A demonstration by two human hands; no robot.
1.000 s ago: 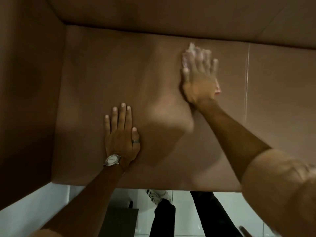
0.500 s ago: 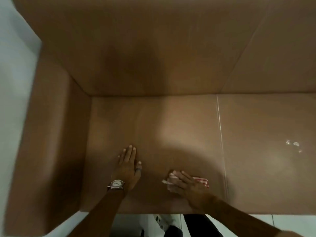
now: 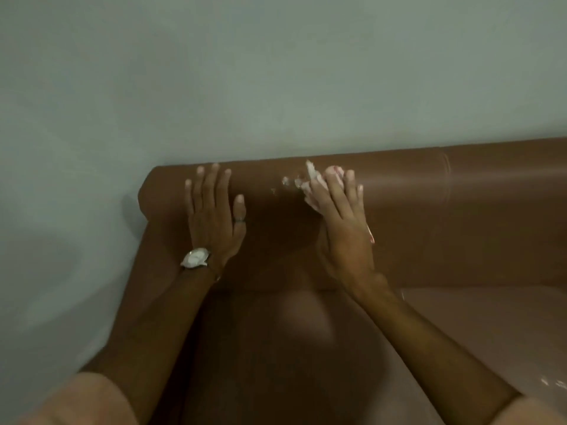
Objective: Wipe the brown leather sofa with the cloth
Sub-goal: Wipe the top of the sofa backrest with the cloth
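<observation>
Head: R hand [image 3: 343, 228] presses cloth [image 3: 310, 185], sofa [image 3: 429, 210].

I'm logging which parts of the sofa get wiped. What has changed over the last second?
The right hand carried the cloth from the seat cushion up onto the rounded top of the backrest. The left hand also left the seat and now lies flat on the backrest near the sofa's left end. Unchanged: the cloth is still under the right hand, the left hand still empty, the watch still on its wrist.
</observation>
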